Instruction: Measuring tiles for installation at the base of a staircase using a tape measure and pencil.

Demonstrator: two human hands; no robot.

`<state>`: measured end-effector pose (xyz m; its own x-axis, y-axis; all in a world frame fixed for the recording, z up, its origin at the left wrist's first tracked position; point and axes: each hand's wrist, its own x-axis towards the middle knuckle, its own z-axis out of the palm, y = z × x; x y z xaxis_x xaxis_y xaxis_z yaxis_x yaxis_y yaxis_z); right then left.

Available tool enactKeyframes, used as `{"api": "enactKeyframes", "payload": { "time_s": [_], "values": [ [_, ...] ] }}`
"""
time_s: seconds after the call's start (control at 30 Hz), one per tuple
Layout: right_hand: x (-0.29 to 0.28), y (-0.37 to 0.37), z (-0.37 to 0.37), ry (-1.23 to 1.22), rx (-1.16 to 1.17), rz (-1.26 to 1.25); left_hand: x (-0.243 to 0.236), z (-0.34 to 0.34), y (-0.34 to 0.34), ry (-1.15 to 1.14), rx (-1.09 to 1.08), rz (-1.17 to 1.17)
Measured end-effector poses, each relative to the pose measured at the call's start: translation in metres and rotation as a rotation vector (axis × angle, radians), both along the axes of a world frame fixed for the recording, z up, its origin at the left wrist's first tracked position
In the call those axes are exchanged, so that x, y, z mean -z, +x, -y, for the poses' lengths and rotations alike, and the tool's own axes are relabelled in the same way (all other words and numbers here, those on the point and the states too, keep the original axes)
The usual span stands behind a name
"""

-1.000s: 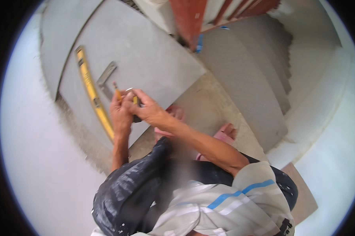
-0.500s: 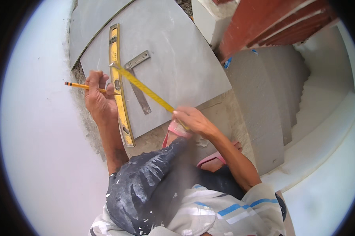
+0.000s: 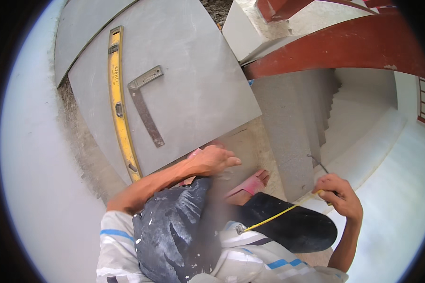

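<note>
The yellow-bladed tape measure (image 3: 274, 217) is clasped by the closed right hand (image 3: 341, 195), its long axis slanted leftward to the metal hook (image 3: 240, 229) over the shirt (image 3: 236, 262); the left hand (image 3: 212, 160), loosely curled, is placed nearer the try square (image 3: 144, 112) on grey tile (image 3: 200, 85); whether anything is held there cannot be told

Slab (image 3: 203, 89) ahead of the person, spirit level (image 3: 116, 87) along its left part, try square (image 3: 144, 113) on slab right of level, second slab (image 3: 87, 30) beyond at left, staircase (image 3: 290, 122) right of slab, tape measure (image 3: 272, 218) in right hand (image 3: 340, 194), left hand (image 3: 212, 160) near slab's front edge.
</note>
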<state>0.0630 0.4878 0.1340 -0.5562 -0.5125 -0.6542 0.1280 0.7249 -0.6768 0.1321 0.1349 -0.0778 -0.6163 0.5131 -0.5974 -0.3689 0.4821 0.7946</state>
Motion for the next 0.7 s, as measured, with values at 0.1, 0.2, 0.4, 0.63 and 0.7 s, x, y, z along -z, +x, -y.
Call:
{"api": "enactKeyframes", "payload": {
  "time_s": [0.1,0.2,0.4,0.63,0.7],
  "values": [
    [-0.018,0.008,0.009,0.153,0.188,-0.064,0.038,-0.007,0.005,0.274,0.085,-0.555],
    [0.0,0.007,0.003,0.221,0.139,-0.067,0.046,-0.01,0.007,0.308,0.34,-0.829],
    [0.022,-0.008,0.009,0.301,0.161,-0.058,0.068,-0.009,0.048,0.034,0.251,-0.888],
    [0.045,-0.045,-0.026,0.34,0.349,0.177,0.043,-0.005,0.033,-0.068,0.373,-0.93],
    [0.053,-0.043,-0.032,0.266,0.349,0.187,0.039,-0.006,0.028,-0.045,0.384,-0.923]
  ]
}}
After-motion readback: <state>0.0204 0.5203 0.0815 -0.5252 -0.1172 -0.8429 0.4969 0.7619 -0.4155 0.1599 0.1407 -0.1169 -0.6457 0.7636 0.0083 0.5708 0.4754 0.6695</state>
